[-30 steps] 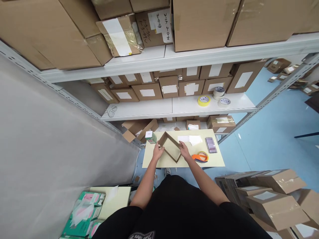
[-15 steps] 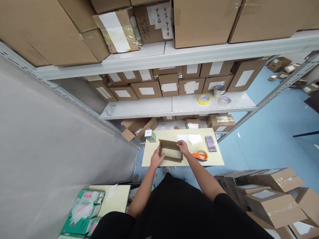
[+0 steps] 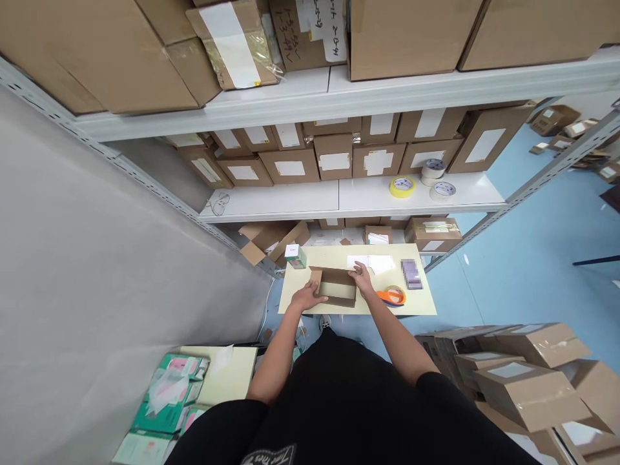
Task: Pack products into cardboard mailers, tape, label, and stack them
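A small brown cardboard box (image 3: 334, 276) without a bottom showing stands on the pale yellow table; the table surface is visible through it. Its left end is in my left hand (image 3: 307, 297), the thumb along the near wall and the fingers at the left side. At the right end, my right hand (image 3: 361, 279) grips the far corner, one finger raised. To the left of the box is a small green-and-white carton (image 3: 295, 256). Orange-handled tape (image 3: 391, 296) lies right of my right hand, and white paper (image 3: 379, 263) lies behind it.
A purple pixelated item (image 3: 411, 274) is at the table's (image 3: 426, 307) right. Rolls of tape, including a yellow one (image 3: 402, 186), and labelled boxes (image 3: 289, 169) fill the shelf above. Stacked cartons (image 3: 537, 394) stand at right; green boxes (image 3: 162, 403) lie at lower left.
My left hand has shifted its hold at the box's left end, where a wall or flap now shows more. My right hand stays at the right corner. The view has tipped slightly downward.
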The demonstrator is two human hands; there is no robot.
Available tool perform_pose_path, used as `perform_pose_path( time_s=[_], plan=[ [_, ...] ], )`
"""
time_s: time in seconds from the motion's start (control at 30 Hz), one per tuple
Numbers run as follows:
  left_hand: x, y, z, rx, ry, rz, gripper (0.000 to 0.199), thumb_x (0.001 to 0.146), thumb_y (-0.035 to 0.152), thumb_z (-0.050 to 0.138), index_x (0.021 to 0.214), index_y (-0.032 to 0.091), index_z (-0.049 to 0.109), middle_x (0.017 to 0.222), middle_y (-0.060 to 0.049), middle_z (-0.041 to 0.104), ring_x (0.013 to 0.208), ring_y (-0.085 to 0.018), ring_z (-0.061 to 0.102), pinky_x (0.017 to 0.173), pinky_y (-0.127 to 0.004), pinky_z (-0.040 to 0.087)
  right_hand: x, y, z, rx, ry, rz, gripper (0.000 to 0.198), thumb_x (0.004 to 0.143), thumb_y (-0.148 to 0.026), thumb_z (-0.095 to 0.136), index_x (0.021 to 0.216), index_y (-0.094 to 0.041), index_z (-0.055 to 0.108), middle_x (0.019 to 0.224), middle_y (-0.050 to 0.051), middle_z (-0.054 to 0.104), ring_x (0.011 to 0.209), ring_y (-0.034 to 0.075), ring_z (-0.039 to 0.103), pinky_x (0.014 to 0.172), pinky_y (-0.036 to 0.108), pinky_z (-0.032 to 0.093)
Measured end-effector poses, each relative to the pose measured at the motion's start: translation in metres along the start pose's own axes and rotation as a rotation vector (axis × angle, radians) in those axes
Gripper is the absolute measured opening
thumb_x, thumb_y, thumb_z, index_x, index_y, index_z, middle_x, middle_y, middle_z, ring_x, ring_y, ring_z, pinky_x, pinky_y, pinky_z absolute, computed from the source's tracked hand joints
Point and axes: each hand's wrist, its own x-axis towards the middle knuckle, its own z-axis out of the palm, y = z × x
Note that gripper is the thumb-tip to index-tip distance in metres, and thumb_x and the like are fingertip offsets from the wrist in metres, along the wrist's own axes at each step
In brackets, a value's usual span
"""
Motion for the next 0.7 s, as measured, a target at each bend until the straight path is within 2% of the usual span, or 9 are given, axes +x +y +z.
perform_pose_path(
  time_s=[0.07, 0.1, 0.2, 0.3, 0.37, 0.43, 0.53, 0.7],
  plan=[
    [0.004, -0.003, -0.002, 0.032, -0.030, 0.026, 0.109, 0.080, 0.088, 0.044, 0.165, 0.023, 0.026, 0.173, -0.010, 0.014, 0.158, -0.033, 0.022, 0.121, -0.040, 0.032, -0.016, 0.000, -0.009, -0.021, 0.107, -0.053, 0.052, 0.075, -0.047, 0.072, 0.120, -0.023, 0.066, 0.126, 0.013, 0.070, 0.120, 0.029, 0.065, 0.100, 0.044, 0.053],
    [0.006, -0.005, -0.003, 0.045, -0.048, 0.037, 0.108, 0.081, 0.087, 0.043, 0.165, 0.022, 0.025, 0.173, -0.010, 0.014, 0.158, -0.032, 0.021, 0.122, -0.039, 0.031, -0.025, 0.001, -0.014, -0.043, 0.119, -0.071, 0.048, 0.077, -0.050, 0.070, 0.117, -0.022, 0.067, 0.124, 0.013, 0.071, 0.120, 0.030, 0.065, 0.100, 0.045, 0.053],
    [0.012, -0.009, -0.005, 0.072, -0.106, 0.043, 0.106, 0.082, 0.086, 0.043, 0.165, 0.022, 0.026, 0.173, -0.011, 0.012, 0.157, -0.033, 0.024, 0.122, -0.040, 0.031, -0.055, 0.003, -0.027, -0.124, -0.002, -0.106, 0.049, 0.085, -0.056, 0.065, 0.121, -0.023, 0.069, 0.123, 0.012, 0.073, 0.113, 0.030, 0.068, 0.096, 0.046, 0.056],
    [0.020, -0.012, -0.006, 0.061, -0.116, 0.018, 0.101, 0.081, 0.084, 0.049, 0.162, 0.025, 0.035, 0.172, -0.011, 0.014, 0.151, -0.037, 0.037, 0.116, -0.041, 0.038, -0.075, 0.004, -0.038, -0.267, -0.164, -0.212, 0.060, 0.089, -0.056, 0.063, 0.142, -0.027, 0.060, 0.147, 0.011, 0.060, 0.131, 0.031, 0.059, 0.104, 0.047, 0.053],
    [0.025, -0.012, -0.005, 0.044, -0.099, 0.008, 0.099, 0.078, 0.083, 0.055, 0.158, 0.026, 0.043, 0.171, -0.012, 0.020, 0.146, -0.039, 0.045, 0.111, -0.041, 0.043, -0.080, 0.004, -0.043, -0.391, -0.255, -0.294, 0.071, 0.089, -0.055, 0.065, 0.153, -0.028, 0.050, 0.159, 0.009, 0.049, 0.145, 0.030, 0.047, 0.117, 0.049, 0.043],
    [0.028, -0.012, -0.004, 0.045, -0.081, 0.004, 0.099, 0.075, 0.083, 0.059, 0.155, 0.026, 0.047, 0.169, -0.014, 0.025, 0.142, -0.040, 0.050, 0.108, -0.041, 0.046, -0.080, 0.004, -0.046, -0.500, -0.329, -0.357, 0.082, 0.087, -0.053, 0.071, 0.159, -0.028, 0.041, 0.163, 0.008, 0.043, 0.151, 0.030, 0.039, 0.123, 0.050, 0.035],
    [0.030, -0.010, 0.001, 0.080, -0.038, 0.004, 0.098, 0.076, 0.083, 0.058, 0.154, 0.024, 0.049, 0.167, -0.017, 0.028, 0.139, -0.041, 0.054, 0.105, -0.041, 0.047, -0.076, 0.009, -0.042, -0.622, -0.398, -0.415, 0.092, 0.083, -0.043, 0.077, 0.163, -0.030, 0.033, 0.166, 0.006, 0.036, 0.153, 0.030, 0.036, 0.123, 0.049, 0.036],
    [0.023, -0.009, 0.005, 0.086, 0.014, 0.014, 0.091, 0.083, 0.080, 0.052, 0.156, 0.024, 0.046, 0.169, -0.014, 0.026, 0.142, -0.039, 0.051, 0.107, -0.039, 0.046, -0.073, 0.027, -0.021, -0.698, -0.351, -0.390, 0.077, 0.086, -0.029, 0.073, 0.157, -0.029, 0.045, 0.168, 0.005, 0.033, 0.153, 0.031, 0.037, 0.121, 0.050, 0.039]
  ],
)
